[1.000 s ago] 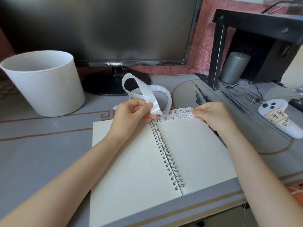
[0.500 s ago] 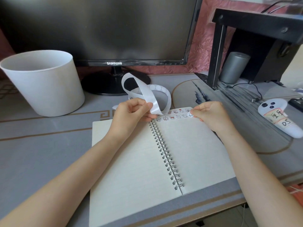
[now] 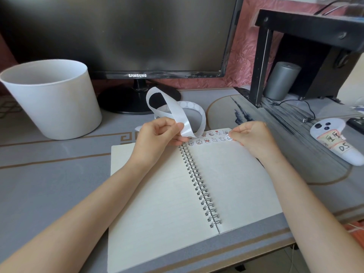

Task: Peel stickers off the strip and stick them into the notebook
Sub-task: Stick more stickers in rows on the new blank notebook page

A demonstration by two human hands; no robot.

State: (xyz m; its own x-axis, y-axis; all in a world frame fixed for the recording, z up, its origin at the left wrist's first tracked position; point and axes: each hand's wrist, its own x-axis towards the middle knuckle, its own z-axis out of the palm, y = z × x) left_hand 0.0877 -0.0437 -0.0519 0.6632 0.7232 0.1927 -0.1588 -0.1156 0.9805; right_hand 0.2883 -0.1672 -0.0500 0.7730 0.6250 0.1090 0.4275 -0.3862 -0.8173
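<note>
An open spiral notebook lies on the grey desk. Several small cartoon stickers sit in two rows along the top of its right page. My left hand pinches a curling white backing strip just above the spiral's top end. My right hand rests curled at the page's top right corner, with its fingertips on a round sticker at the end of the lower row. Whether that sticker lies flat on the paper I cannot tell.
A white bucket stands at the back left. A Samsung monitor on a black stand is behind the notebook. To the right are a black shelf frame, a grey cylinder, a cable and a white controller.
My right hand has brought the round sticker down and slightly left onto the top right of the page. My left hand and the strip have hardly moved.
</note>
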